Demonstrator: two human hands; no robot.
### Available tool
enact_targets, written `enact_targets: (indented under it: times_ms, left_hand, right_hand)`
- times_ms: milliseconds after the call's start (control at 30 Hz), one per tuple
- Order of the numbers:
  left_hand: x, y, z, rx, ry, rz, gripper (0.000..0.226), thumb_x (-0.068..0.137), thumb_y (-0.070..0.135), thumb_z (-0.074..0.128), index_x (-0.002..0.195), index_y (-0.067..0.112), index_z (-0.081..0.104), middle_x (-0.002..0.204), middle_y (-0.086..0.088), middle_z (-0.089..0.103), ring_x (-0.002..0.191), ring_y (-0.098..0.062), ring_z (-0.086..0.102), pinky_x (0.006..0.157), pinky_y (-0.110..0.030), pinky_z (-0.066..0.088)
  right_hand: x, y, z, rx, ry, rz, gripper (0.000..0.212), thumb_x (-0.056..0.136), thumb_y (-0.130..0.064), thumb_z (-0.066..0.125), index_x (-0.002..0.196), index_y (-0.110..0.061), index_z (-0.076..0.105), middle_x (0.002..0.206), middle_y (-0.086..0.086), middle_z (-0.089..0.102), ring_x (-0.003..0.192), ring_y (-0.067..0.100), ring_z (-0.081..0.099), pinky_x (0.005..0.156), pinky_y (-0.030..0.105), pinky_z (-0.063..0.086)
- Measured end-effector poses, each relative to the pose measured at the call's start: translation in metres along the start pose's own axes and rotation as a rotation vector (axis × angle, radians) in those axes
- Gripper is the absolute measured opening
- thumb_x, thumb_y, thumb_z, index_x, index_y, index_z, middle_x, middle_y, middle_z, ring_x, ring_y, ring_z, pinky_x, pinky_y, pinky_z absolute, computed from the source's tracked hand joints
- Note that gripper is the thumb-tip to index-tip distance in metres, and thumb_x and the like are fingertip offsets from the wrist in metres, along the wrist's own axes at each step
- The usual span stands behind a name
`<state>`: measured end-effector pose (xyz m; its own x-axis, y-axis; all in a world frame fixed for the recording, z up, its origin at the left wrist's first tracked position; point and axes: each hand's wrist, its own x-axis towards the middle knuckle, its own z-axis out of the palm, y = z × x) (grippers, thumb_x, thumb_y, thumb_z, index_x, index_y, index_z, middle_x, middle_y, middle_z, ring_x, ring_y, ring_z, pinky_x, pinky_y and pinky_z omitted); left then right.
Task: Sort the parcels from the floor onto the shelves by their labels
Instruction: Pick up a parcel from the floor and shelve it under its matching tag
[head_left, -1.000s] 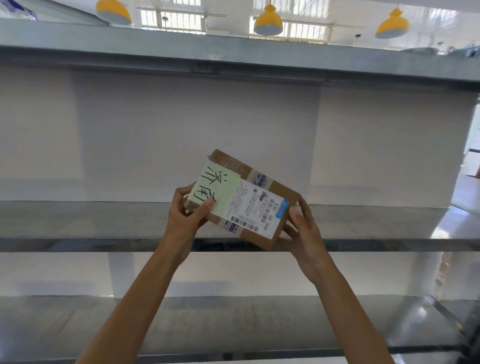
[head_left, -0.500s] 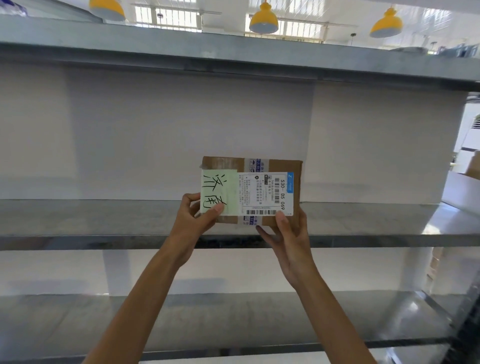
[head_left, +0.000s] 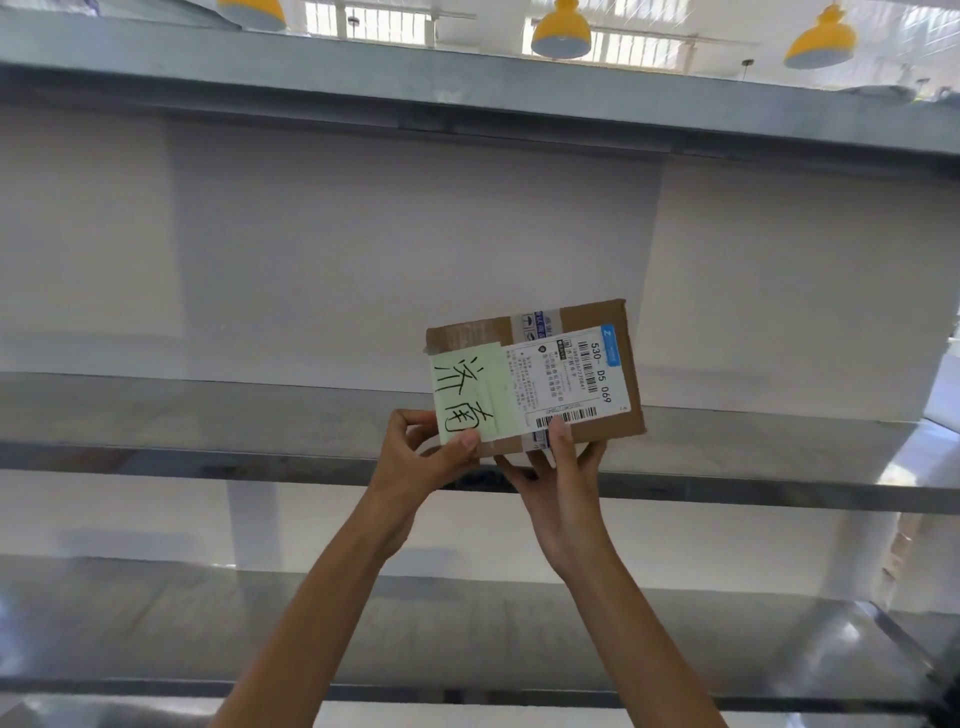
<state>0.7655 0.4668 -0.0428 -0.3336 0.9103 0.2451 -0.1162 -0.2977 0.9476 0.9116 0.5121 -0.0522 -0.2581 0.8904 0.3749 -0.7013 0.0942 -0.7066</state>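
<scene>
While upright near shelf lip (head_left: 208, 463), parcel (head_left: 561, 374) in left hand (head_left: 415, 460) and right hand (head_left: 561, 501) fingers (head_left: 562, 441), room beyond.

this looks like a parcel sorting room or small warehouse: wide galvanised metal shelves (head_left: 208, 415) run level with my hands, above them and below my wrists, backed by plain white panels (head_left: 389, 249). the cardboard parcel (head_left: 626, 400) that my left hand (head_left: 415, 457) and right hand (head_left: 561, 488) hold carries a printed shipping label (head_left: 566, 374) with barcodes and a handwritten green note (head_left: 475, 395). high above my hands, past the top shelf (head_left: 467, 88), yellow industrial pendant lamps (head_left: 561, 31) hang before a row of high windows (head_left: 639, 49).
</scene>
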Motion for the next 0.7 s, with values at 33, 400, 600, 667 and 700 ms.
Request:
enact_targets:
  times_ms: [33, 400, 600, 667, 700]
  left_hand:
    - [0.0, 0.0, 0.0, 0.042, -0.007, -0.009, 0.066, 0.052, 0.043, 0.078, 0.105, 0.029, 0.04, 0.115, 0.001, 0.064, 0.105, -0.024, 0.065, 0.083, -0.038, 0.059]
    - [0.008, 0.028, -0.012, 0.364, -0.167, 0.252, 0.077, 0.058, 0.042, 0.08, 0.124, 0.039, 0.04, 0.118, 0.009, 0.061, 0.102, 0.001, 0.064, 0.073, -0.024, 0.06]
    - [0.009, 0.025, -0.007, 0.403, -0.096, 0.203, 0.038, 0.08, 0.059, 0.046, 0.094, 0.026, 0.057, 0.091, 0.01, 0.07, 0.088, -0.004, 0.067, 0.072, -0.018, 0.052]
    - [0.014, 0.023, -0.005, 0.375, -0.038, 0.189, 0.041, 0.09, 0.054, 0.036, 0.1, 0.022, 0.06, 0.101, 0.003, 0.069, 0.095, -0.009, 0.065, 0.079, -0.02, 0.051]
    - [0.016, 0.022, -0.003, 0.356, -0.011, 0.186, 0.041, 0.094, 0.05, 0.033, 0.105, 0.021, 0.059, 0.105, 0.002, 0.067, 0.098, -0.009, 0.063, 0.081, -0.021, 0.051]
  right_hand:
    - [0.0, 0.0, 0.0, -0.009, -0.006, 0.0, 0.066, 0.082, -0.025, 0.061, 0.136, -0.049, 0.03, 0.138, -0.001, 0.052, 0.124, 0.028, 0.053, 0.095, 0.056, 0.048]
    - [0.012, -0.018, -0.014, -0.224, 0.053, -0.05, 0.072, 0.078, -0.039, 0.063, 0.142, -0.04, 0.029, 0.126, -0.006, 0.063, 0.118, 0.019, 0.059, 0.097, 0.053, 0.048]
    - [0.023, -0.021, -0.008, -0.474, 0.089, -0.077, 0.059, 0.081, -0.061, 0.041, 0.136, -0.042, 0.038, 0.123, -0.021, 0.059, 0.106, -0.001, 0.06, 0.071, 0.018, 0.053]
    - [0.029, -0.02, -0.005, -0.508, 0.097, -0.056, 0.052, 0.087, -0.059, 0.035, 0.135, -0.039, 0.039, 0.118, -0.021, 0.061, 0.101, 0.001, 0.062, 0.063, 0.018, 0.055]
    - [0.03, -0.021, -0.003, -0.523, 0.093, -0.052, 0.052, 0.089, -0.059, 0.032, 0.136, -0.037, 0.039, 0.12, -0.017, 0.061, 0.102, 0.004, 0.062, 0.065, 0.024, 0.058]
